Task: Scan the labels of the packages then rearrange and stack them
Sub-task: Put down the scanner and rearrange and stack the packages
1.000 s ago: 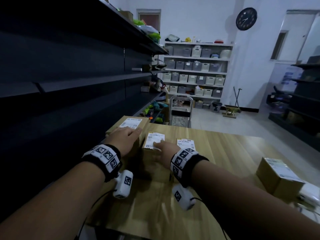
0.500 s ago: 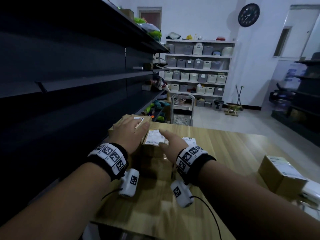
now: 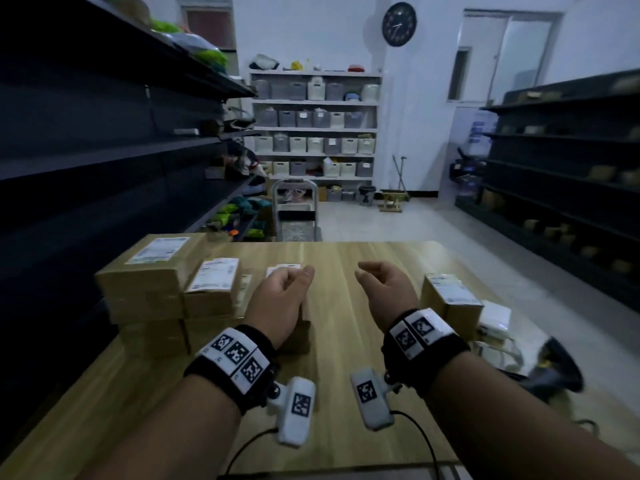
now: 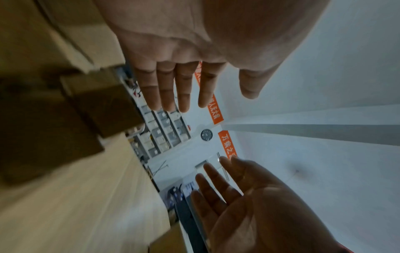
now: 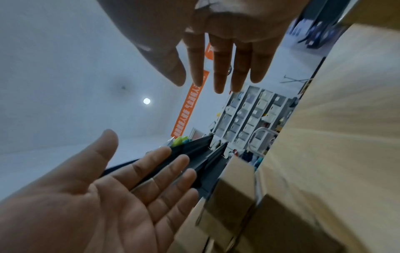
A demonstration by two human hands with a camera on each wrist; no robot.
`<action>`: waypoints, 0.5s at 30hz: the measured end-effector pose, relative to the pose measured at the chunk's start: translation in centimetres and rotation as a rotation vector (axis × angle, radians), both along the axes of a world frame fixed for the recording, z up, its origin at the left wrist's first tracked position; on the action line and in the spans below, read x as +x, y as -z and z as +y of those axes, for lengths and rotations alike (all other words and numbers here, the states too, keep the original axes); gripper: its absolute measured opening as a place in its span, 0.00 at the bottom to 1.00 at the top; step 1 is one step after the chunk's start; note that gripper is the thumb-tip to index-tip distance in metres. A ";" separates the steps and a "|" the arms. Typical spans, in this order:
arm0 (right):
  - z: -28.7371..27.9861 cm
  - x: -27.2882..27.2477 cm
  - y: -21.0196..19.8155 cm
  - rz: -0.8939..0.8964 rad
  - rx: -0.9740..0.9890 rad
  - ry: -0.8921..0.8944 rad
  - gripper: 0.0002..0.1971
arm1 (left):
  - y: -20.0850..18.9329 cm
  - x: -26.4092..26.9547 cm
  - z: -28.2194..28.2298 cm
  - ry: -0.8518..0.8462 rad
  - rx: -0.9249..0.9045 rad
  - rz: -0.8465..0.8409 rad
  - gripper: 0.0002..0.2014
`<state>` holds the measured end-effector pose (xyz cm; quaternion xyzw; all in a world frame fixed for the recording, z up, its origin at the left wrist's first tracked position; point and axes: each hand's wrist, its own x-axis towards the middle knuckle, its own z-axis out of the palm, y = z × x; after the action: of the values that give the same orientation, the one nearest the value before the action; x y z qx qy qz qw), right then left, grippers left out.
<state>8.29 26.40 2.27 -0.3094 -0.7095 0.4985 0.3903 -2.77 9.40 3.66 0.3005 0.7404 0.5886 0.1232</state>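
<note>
Brown cardboard packages with white labels stand in stacks at the table's left: a tall stack [image 3: 149, 282], a lower one [image 3: 211, 292] beside it, and a small package [image 3: 282, 270] partly hidden behind my left hand. One more labelled package [image 3: 450, 299] sits alone at the right. My left hand [image 3: 294, 277] and right hand [image 3: 370, 275] hover above the table between them, palms facing each other, holding nothing. The left wrist view shows the left hand [image 4: 173, 89] with straight fingers. The right hand [image 5: 220, 68] looks the same in the right wrist view.
The wooden table [image 3: 339, 341] runs along dark shelving [image 3: 104, 150] on the left. At the table's right edge lie a white device [image 3: 495, 317] and a blurred dark handheld device [image 3: 561, 368] with cables. A trolley [image 3: 294, 209] stands beyond the far edge.
Both hands have come off the tops of the left packages and moved right, now hovering with nothing in them. The view has swung right.
</note>
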 end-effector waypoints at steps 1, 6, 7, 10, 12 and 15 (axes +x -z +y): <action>1.0 1.1 0.2 -0.003 -0.008 0.025 0.08 | 0.8 0.7 1.3 0.027 0.006 -0.037 0.21; 5.4 5.6 1.1 0.005 -0.050 0.159 0.07 | 3.8 3.7 6.8 0.171 -0.012 -0.152 0.22; 6.2 6.4 1.2 0.008 -0.070 0.186 0.07 | 4.2 4.1 7.7 0.184 -0.013 -0.172 0.24; 8.9 8.5 1.4 0.028 -0.131 0.276 0.07 | 5.4 5.2 10.5 0.202 -0.010 -0.255 0.27; 10.6 9.7 1.2 -0.002 -0.148 0.330 0.07 | 6.0 5.9 12.6 0.209 0.003 -0.326 0.33; 12.9 10.6 1.3 -0.086 -0.203 0.364 0.16 | 6.2 7.3 15.6 0.225 0.036 -0.443 0.38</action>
<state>18.86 39.26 0.93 -0.4913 -0.6039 0.4751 0.4102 4.49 24.96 -2.50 0.2466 0.6465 0.6358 0.3418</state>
